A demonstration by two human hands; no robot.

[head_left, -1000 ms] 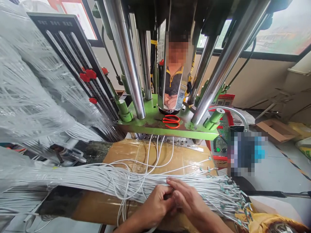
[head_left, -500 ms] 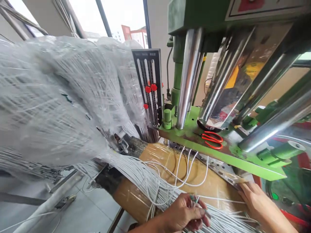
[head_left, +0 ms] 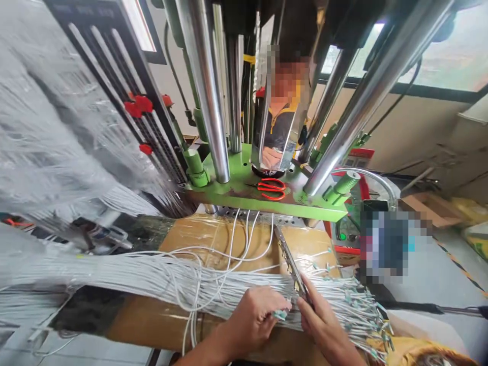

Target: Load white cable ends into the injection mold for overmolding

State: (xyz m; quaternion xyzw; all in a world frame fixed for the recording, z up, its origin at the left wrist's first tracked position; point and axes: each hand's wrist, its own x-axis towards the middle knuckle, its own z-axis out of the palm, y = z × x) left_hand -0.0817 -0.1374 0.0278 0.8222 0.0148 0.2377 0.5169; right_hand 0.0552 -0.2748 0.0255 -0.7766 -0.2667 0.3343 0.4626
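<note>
My left hand (head_left: 254, 316) is closed in a pinch on the teal-tipped ends of a few white wires (head_left: 281, 315), just above the thick bundle of white wires (head_left: 152, 279) lying across the brown taped surface (head_left: 198, 239). My right hand (head_left: 319, 319) grips the near end of a long metal strip (head_left: 288, 259) that runs up toward the green press base (head_left: 244, 189). The two hands almost touch at the strip's end.
A green press with chrome columns (head_left: 204, 91) stands right behind, red scissors (head_left: 271, 188) on its base. Plastic-wrapped wire bundles (head_left: 46, 137) fill the left. A black slotted panel with red knobs (head_left: 137, 109) leans at left. Loose teal-tipped wire ends (head_left: 362, 310) fan out at right.
The view swung left and back. My right hand reached under the press base and brought a metal strip down to my left hand, which picked up a few wire ends.
</note>
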